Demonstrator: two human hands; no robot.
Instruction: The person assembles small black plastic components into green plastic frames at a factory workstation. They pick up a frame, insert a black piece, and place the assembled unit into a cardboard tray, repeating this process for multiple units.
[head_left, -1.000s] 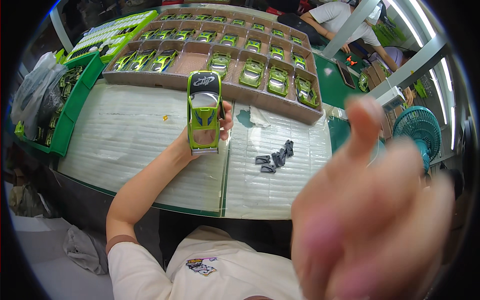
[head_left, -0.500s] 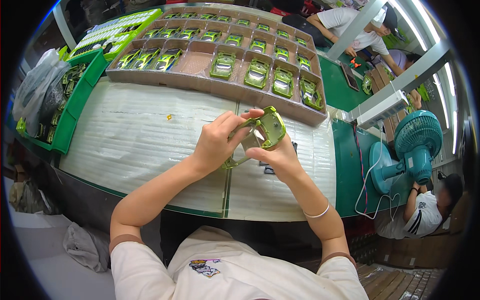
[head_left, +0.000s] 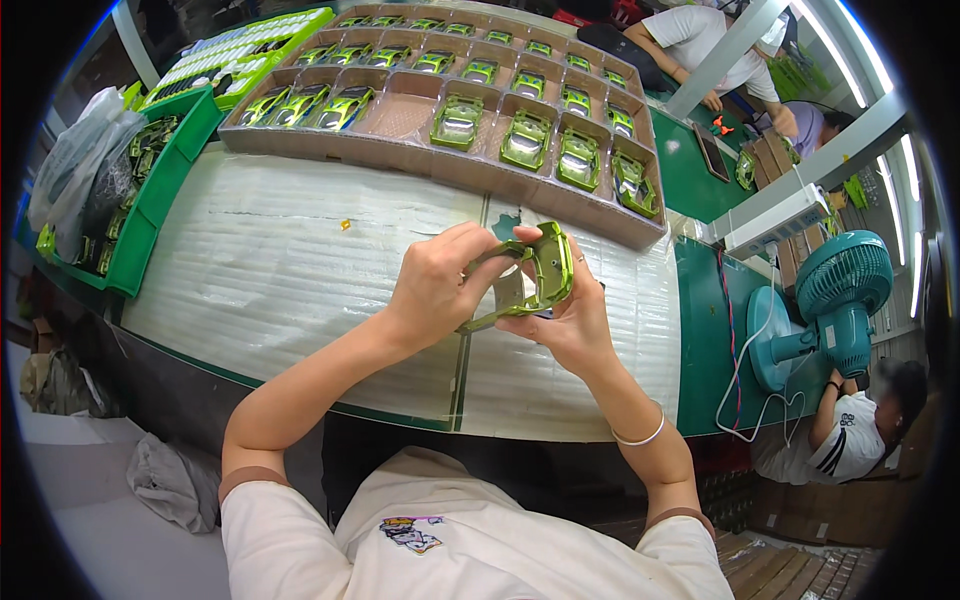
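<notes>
As its frame looks thin, one green car shell (head_left: 554,264) is held above the middle of the worktop (head_left: 270,250): my left hand (head_left: 435,285) pinching its left side, my right hand (head_left: 580,320) gripping its right end, presumably for steadiness; far side, one divided box (head_left: 420,170), apparently keeping other shells (head_left: 525,140) apart.

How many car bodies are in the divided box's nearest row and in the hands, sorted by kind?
Dark-marked green car bodies in the nearest row of the divided box: 3
Mostly plain green car bodies in that row: 4
Held green car body, between left hand and right hand: 1
Total: 8
</notes>
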